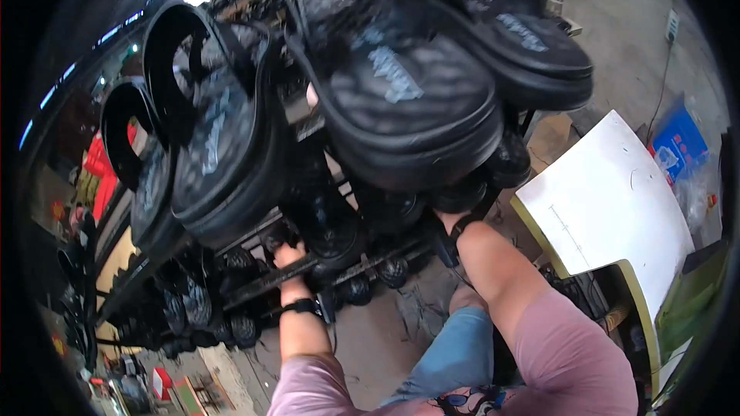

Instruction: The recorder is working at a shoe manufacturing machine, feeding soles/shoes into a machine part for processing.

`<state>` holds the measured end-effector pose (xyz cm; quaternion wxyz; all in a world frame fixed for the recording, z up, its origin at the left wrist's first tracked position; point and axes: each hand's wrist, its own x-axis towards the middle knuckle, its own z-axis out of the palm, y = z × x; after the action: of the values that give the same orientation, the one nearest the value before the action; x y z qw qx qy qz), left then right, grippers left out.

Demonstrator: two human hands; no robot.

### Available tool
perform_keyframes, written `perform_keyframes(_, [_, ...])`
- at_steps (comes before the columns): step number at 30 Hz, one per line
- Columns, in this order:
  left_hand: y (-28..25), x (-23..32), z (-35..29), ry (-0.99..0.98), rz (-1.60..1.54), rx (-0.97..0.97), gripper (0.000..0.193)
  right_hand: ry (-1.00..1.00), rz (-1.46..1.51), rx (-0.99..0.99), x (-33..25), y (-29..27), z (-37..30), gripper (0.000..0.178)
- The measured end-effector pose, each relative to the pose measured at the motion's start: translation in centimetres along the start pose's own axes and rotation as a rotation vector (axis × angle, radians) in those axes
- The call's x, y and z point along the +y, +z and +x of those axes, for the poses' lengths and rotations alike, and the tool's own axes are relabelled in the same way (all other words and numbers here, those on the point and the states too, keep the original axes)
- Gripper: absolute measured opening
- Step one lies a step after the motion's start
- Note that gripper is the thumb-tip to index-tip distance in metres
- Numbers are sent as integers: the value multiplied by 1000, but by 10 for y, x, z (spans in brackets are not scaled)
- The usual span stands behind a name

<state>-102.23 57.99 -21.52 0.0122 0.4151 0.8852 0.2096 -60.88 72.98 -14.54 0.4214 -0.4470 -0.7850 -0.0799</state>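
Note:
Large black sandals with straps stand on the upper tier of a rack, the biggest one [408,100] right in front of me and another sandal [212,146] to its left. My left hand [289,254] reaches between the rack's bars below them, next to dark shoes. Its fingers are mostly hidden, so what it holds does not show. My right hand [449,221] reaches under the biggest sandal, beside the lower black shoes [462,194]; its fingers are hidden too. A fingertip [311,95] shows at the biggest sandal's left edge; whose it is I cannot tell.
The dark metal rack [270,281] holds several more black shoes on its lower tiers. To the right is a large white board [609,200] with a yellowish edge. Beyond it sits a blue package [680,142], with a cable on the floor [617,31]. Red items [96,177] are at the left.

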Motion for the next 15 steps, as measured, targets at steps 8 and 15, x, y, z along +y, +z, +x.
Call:
perform_keyframes(8, [-50, 115, -186, 272, -185, -518, 49, 753, 52, -605, -32, -126, -132, 29])
perform_keyframes(15, [-63, 163, -356, 902, -536, -500, 37, 1105, -1, -399, -72, -304, -322, 35])
